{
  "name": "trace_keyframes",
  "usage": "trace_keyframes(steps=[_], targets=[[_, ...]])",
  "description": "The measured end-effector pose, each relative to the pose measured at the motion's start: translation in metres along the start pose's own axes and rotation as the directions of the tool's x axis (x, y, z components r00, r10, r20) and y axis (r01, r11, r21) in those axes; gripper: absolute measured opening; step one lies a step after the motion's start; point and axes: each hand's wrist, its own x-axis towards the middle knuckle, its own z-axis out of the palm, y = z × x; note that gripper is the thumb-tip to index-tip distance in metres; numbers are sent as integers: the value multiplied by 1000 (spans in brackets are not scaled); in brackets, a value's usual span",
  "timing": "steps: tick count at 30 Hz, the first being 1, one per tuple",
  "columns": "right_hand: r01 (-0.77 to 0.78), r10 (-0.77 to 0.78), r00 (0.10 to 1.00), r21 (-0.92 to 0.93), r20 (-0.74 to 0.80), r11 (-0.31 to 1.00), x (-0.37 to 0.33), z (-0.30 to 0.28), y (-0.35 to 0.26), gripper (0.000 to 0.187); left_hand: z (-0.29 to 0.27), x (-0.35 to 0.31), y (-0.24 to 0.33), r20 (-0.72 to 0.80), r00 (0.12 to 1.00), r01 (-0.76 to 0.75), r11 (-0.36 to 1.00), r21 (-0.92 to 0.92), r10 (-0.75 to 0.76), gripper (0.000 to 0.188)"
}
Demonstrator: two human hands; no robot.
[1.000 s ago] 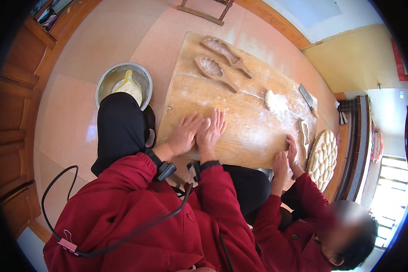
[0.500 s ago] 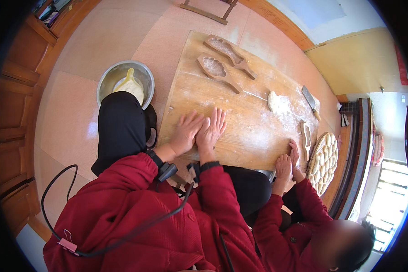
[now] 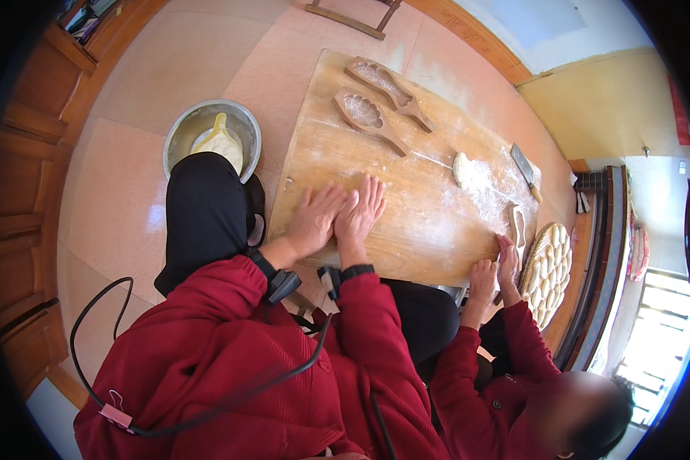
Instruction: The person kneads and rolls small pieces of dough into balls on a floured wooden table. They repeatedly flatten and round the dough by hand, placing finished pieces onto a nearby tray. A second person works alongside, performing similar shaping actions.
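Both my hands lie side by side near the close edge of a wooden board (image 3: 299,161). My left hand (image 3: 316,221) is flat, its fingers stretched forward and a little smeared by motion. Against it, thumbs meeting, rests my right hand (image 3: 356,215), palm down with straight fingers. Anything under the palms is hidden. Ahead of them are two carved wooden moulds, the nearer mould (image 3: 363,112) and the farther mould (image 3: 382,80). Further right, a lump of pale dough (image 3: 461,170) sits beside scattered white flour (image 3: 483,188).
A co-worker's hands (image 3: 483,280) press at the board's right near corner. By them lies a slim wooden mould (image 3: 517,230); a cleaver (image 3: 523,165) is farther back. A round tray of shaped dough pieces (image 3: 548,272) stands right. A metal basin (image 3: 249,126) holds a yellow scoop (image 3: 220,126).
My two hands have slid slightly forward over the board, staying flat and together. The co-worker's hands have shifted a little too. The board has moved slightly away.
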Motion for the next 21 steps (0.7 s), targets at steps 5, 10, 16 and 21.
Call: trace_keyframes(steps=[5, 10, 16, 21], targets=[[-181, 157, 978, 186, 139, 966, 29, -5, 0, 55, -11, 7, 2, 16, 998, 58, 987, 152, -61, 65], [-242, 173, 970, 574, 173, 782, -14, -15, -3, 57, -2, -8, 7, 77, 990, -114, 992, -52, 117, 62], [3, -3, 1000, 34, -16, 999, 12, 9, 6, 52, -2, 1, 6, -91, 993, 80, 997, 11, -78, 66], [-31, 19, 997, 181, 70, 983, 9, 2, 3, 52, -8, 3, 7, 74, 996, 45, 999, 17, -46, 67]])
